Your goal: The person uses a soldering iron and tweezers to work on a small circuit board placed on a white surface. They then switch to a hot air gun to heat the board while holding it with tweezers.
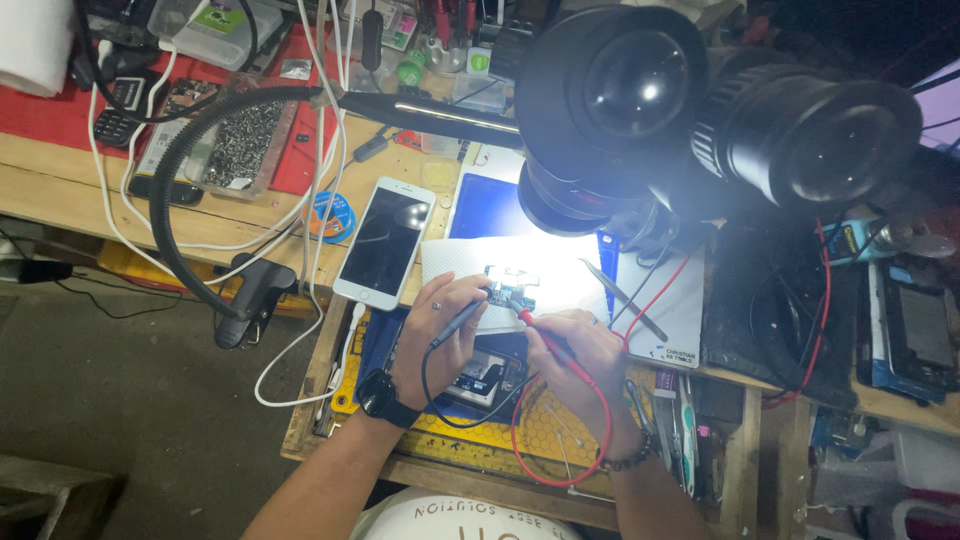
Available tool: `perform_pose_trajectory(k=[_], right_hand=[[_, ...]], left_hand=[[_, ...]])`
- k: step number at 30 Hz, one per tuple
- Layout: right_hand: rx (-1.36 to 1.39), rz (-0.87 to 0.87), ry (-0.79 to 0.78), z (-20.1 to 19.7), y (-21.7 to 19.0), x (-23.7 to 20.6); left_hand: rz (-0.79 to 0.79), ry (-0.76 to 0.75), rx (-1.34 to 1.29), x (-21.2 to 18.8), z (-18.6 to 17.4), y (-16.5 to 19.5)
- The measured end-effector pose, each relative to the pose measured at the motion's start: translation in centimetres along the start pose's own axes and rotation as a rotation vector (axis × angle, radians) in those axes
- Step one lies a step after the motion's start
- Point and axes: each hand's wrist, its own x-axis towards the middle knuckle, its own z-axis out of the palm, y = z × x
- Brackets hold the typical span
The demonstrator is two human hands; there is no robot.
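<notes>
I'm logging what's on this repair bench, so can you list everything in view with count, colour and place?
circuit board: one, dark, brightly lit on white paper under the microscope
black probe: one, black lead, in the left hand, tip at the board
red probe: one, red lead, in the right hand, tip at the board
microscope: one, black, two eyepieces, above the board
smartphone: one, white, screen dark, left of the paper
tweezers: one, metal, right of the board
lamp arm: one, black gooseneck, clamped at the bench's left edge
solder reel: one, blue, beside the phone
left hand: wears a black watch
right hand: wears a beaded bracelet
</notes>
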Motion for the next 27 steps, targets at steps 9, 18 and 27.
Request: perform_pose_trajectory(k=[9,18,27], right_hand=[[0.023,0.000,0.003,0.18,0.12,-0.04],[0.028,0.021,-0.011,0.35,-0.10,0.01],[-0.001,0.033,-0.009,0.39,-0.26,0.12]], left_hand=[[-0.003,0.007,0.000,0.02,-0.10,-0.04],[-0.017,-0.005,0.003,-0.05,-0.24,-0.19],[-0.016,-0.014,0.000,-0.09,-0.29,-0.34]])
